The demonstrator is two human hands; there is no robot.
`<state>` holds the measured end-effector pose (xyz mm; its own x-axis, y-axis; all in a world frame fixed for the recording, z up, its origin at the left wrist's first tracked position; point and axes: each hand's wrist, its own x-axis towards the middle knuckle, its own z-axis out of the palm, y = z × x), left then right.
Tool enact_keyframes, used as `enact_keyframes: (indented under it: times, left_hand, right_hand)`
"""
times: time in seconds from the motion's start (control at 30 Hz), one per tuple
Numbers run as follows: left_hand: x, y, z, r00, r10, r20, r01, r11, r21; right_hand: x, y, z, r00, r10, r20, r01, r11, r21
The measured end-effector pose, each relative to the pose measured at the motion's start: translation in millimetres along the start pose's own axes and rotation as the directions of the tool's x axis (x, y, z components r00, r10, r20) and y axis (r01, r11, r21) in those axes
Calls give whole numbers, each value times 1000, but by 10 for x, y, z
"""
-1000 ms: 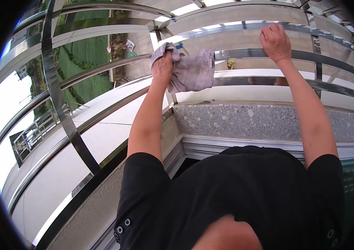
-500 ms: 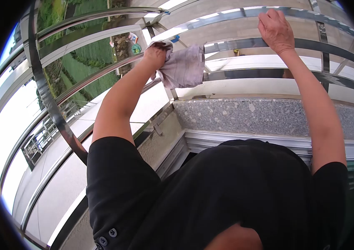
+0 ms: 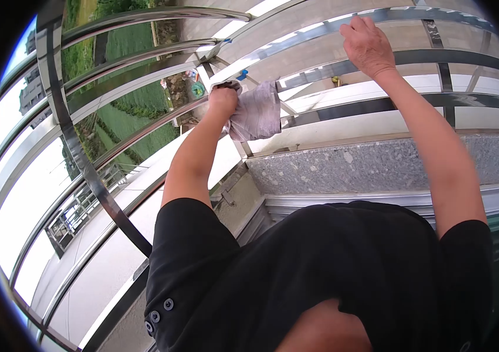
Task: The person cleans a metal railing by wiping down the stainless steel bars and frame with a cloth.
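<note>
My left hand (image 3: 223, 102) is closed on a greyish-pink cloth (image 3: 256, 111) at the corner of the metal railing (image 3: 443, 55). The cloth hangs to the right of the hand, over the bars, and hides part of them. Up at the right, my right hand (image 3: 369, 47) is curled closed at an upper bar of the railing. Its fingers face away from me, and what they grip, if anything, cannot be made out.
Below the railing runs a speckled grey stone ledge (image 3: 343, 167) with a silver window track (image 3: 296, 200) nearer my body. More bars and a post (image 3: 105, 199) stand on the left. Green field (image 3: 144, 114) shows far below, beyond the bars.
The view has shifted over the railing. My left hand and the cloth have moved slightly around the railing corner, the hand still closed on it. My right hand stays curled at the upper bar.
</note>
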<state>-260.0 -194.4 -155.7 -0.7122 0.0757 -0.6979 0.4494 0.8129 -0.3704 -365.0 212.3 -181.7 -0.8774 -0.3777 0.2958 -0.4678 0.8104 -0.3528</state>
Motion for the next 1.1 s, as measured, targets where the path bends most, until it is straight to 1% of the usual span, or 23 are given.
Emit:
enact_keyframes:
  times: [0.07, 0.17, 0.27, 0.3, 0.37, 0.4, 0.43, 0.47, 0.53, 0.57, 0.6, 0.63, 0.73, 0.77, 0.83, 0.87, 1.0, 1.03, 1.1]
  left_hand:
    - [-87, 115, 23, 980, -162, -116, 149, 983, -110]
    - [-318, 312, -235, 951, -309, 9, 301, 917, -261]
    - [-459, 385, -220, 909, -416, -29, 372, 841, -394]
    - [-491, 399, -219, 891, -452, -44, 380, 794, -475]
    - [-524, 410, -249, 869, -494, -21, 410, 744, -528]
    - [-550, 402, -266, 860, -510, -4, 424, 719, -550]
    - [-551, 327, -224, 869, -494, -15, 393, 709, -585]
    - [-542, 219, -148, 896, -444, 5, 361, 721, -592]
    - [-532, 5, -284, 953, -278, 120, 290, 723, -627]
    - [-465, -139, -264, 980, -136, 146, 198, 752, -629]
    - [-340, -287, -205, 986, 7, 166, 101, 765, -636]
    - [-142, -391, 14, 971, 99, 219, 64, 772, -632]
    - [46, -303, -246, 872, 274, 406, -45, 871, -490]
    - [73, -355, -47, 915, 339, 219, -193, 843, -502]
    - [162, -373, -58, 882, 383, 275, -202, 833, -515]
    - [191, -375, -66, 863, 402, 307, -203, 831, -518]
    - [20, -302, -127, 921, 237, 309, 30, 748, -663]
    - [-109, -259, -77, 974, 195, 111, -58, 696, -715]
    - [-239, -56, -68, 992, -46, 119, 119, 670, -733]
  right_hand:
    - [-26, -22, -4, 1000, 5, -20, -5, 1000, 8]
    - [-20, -28, 8, 1000, 10, -6, -10, 1000, 18]
    - [-17, -40, -2, 1000, 19, 21, -19, 1000, 2]
    - [-21, -53, -1, 1000, 16, 25, -16, 1000, -1]
    - [-2, -37, 6, 999, 11, 30, -10, 1000, -18]
    - [12, -26, 12, 1000, -3, 3, 3, 999, -32]
    - [19, -20, 16, 1000, -15, -19, 14, 999, -42]
    - [-8, -48, 12, 999, -26, -33, 25, 999, -44]
    - [42, -133, -110, 1000, 1, -7, -1, 999, -39]
    - [56, -157, -151, 1000, 14, 3, -14, 999, -41]
    - [49, -159, -147, 1000, 8, 2, -8, 999, -32]
    - [51, -156, -136, 1000, 3, -2, -3, 1000, -25]
    - [64, -125, -123, 999, -29, -44, 29, 1000, -5]
    - [52, -122, -125, 998, -39, -58, 40, 999, 4]
    - [55, -111, -115, 999, -22, -49, 23, 1000, 8]
    - [47, -116, -109, 999, -11, -46, 12, 1000, 15]
    - [49, -126, -122, 999, 10, -43, -10, 1000, -9]
    - [43, -140, -140, 999, 13, -29, -13, 1000, -4]
    - [52, -126, -112, 1000, 0, -18, 0, 1000, -13]
